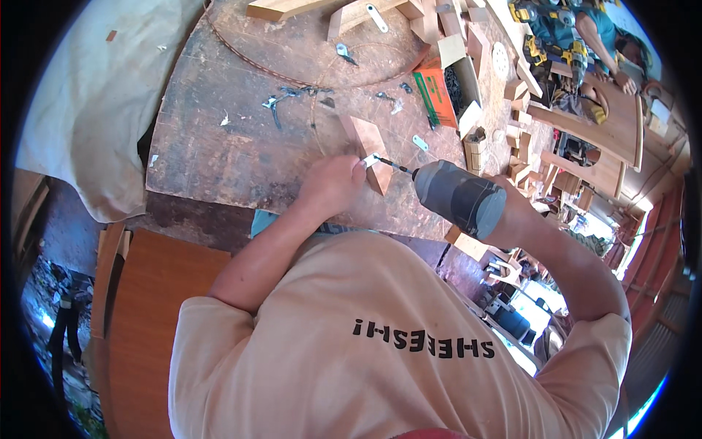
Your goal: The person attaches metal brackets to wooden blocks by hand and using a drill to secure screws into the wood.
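My right hand is wrapped round the handle of a dark power drill. The drill's long bit reaches left to a small pale metal plate. That plate lies on a short wooden block, which rests at a slant on the worn workbench. My left hand is closed beside the block, its thumb and fingertips pinching the plate's near end. The bit's tip meets the plate; whether a screw sits under it is too small to tell.
Another pale plate lies right of the block. Beyond it stand an orange-and-green box and a pile of wood pieces. A thin reddish cord curves across the bench. At the far right a person's arm is near yellow-black power tools.
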Demonstrator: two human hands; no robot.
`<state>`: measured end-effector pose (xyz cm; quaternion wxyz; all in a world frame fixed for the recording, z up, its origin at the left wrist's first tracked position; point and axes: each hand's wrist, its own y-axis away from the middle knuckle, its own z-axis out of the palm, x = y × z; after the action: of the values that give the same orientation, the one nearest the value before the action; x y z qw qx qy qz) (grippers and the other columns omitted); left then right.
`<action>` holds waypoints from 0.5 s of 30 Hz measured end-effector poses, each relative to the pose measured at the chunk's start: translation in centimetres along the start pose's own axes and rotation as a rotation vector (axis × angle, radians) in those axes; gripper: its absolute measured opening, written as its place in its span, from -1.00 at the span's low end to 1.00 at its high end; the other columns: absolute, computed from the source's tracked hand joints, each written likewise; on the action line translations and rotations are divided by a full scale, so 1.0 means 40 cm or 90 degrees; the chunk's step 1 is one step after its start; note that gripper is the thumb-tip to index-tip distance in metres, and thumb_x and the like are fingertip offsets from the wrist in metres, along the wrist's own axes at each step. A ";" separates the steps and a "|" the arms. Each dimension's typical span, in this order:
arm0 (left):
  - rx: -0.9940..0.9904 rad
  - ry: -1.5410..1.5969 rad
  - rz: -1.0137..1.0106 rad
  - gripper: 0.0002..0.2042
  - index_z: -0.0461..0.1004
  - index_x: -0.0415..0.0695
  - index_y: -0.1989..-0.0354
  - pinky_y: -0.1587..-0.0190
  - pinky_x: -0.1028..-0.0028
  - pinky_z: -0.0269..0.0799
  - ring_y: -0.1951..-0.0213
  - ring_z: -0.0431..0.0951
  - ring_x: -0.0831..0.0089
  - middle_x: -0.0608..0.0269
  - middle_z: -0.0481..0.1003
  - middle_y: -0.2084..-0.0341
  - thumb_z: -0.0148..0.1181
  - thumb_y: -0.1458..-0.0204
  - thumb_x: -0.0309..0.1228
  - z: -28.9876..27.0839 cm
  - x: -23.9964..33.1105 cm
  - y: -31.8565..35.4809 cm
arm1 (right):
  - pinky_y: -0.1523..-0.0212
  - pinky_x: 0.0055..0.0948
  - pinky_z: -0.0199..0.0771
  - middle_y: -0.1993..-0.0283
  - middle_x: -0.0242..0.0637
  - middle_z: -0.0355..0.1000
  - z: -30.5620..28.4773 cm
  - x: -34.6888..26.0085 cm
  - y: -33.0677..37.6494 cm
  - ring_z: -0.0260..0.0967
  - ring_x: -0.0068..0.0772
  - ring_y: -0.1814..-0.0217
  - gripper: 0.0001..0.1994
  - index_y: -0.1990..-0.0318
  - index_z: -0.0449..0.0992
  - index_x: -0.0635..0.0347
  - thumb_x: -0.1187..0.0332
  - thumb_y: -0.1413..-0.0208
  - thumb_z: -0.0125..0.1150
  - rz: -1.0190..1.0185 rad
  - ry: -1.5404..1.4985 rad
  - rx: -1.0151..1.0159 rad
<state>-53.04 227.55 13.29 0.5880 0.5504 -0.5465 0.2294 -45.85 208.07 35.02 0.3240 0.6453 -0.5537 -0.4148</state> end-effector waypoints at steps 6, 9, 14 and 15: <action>0.017 -0.021 0.035 -0.72 0.44 -0.25 0.45 0.30 0.06 0.34 0.37 0.47 -0.13 -0.13 0.46 0.51 -0.05 -0.13 -0.28 0.011 -0.015 -0.002 | 0.19 -0.24 0.50 0.35 -0.11 0.52 -0.012 -0.044 0.002 0.51 -0.05 0.29 -0.63 0.19 0.51 0.18 0.26 0.22 0.37 -0.084 0.054 0.020; 0.028 -0.028 0.041 -0.72 0.43 -0.25 0.45 0.30 0.08 0.34 0.37 0.47 -0.12 -0.13 0.46 0.50 -0.05 -0.13 -0.28 -0.003 -0.024 -0.012 | 0.17 -0.22 0.51 0.32 -0.11 0.53 -0.024 -0.081 -0.017 0.50 -0.03 0.25 -0.55 0.10 0.46 0.11 0.25 0.23 0.35 0.017 0.207 -0.020; 0.019 -0.016 0.031 -0.72 0.43 -0.25 0.46 0.32 0.11 0.34 0.39 0.46 -0.12 -0.13 0.46 0.51 -0.05 -0.13 -0.29 -0.035 -0.012 -0.024 | 0.19 -0.28 0.52 0.33 -0.13 0.53 -0.028 -0.046 -0.020 0.52 -0.10 0.25 -0.64 0.17 0.50 0.15 0.31 0.21 0.32 0.008 0.081 -0.026; -0.037 -0.039 0.024 -0.71 0.46 -0.25 0.43 0.22 0.08 0.35 0.31 0.47 -0.12 -0.15 0.48 0.43 -0.09 -0.13 -0.28 -0.050 0.003 -0.029 | 0.20 -0.29 0.52 0.33 -0.13 0.53 -0.014 -0.010 -0.026 0.52 -0.12 0.25 -0.66 0.19 0.51 0.17 0.33 0.21 0.31 -0.028 0.097 -0.016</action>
<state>-51.19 228.97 13.35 0.5823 0.5294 -0.5809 0.2077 -44.89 208.64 34.41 0.3639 0.6828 -0.5079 -0.3787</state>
